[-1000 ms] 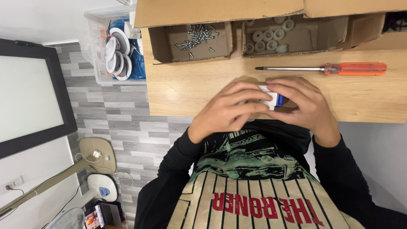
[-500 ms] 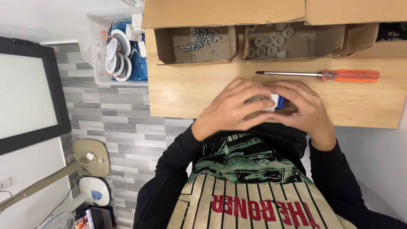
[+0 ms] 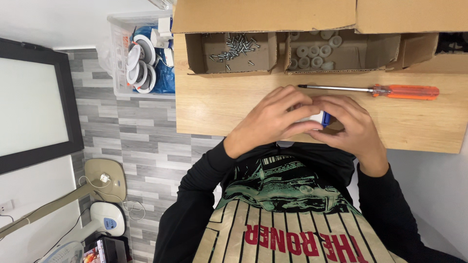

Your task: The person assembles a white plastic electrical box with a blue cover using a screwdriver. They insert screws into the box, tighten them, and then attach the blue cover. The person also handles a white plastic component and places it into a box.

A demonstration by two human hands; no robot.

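Note:
My left hand and my right hand are cupped together over a small white and blue part at the near edge of the wooden table. Both hands grip it, and most of it is hidden by my fingers. An orange-handled screwdriver lies on the table just beyond my hands, its tip pointing left.
A cardboard box of loose screws and a cardboard box of white round parts stand at the table's far side. A clear plastic bin with round white pieces sits on the floor to the left. A fan base and a dark-framed panel are further left.
My hands have closed more tightly around the small part, so less of it shows. The view has shifted slightly; the screwdriver and boxes have not moved on the table.

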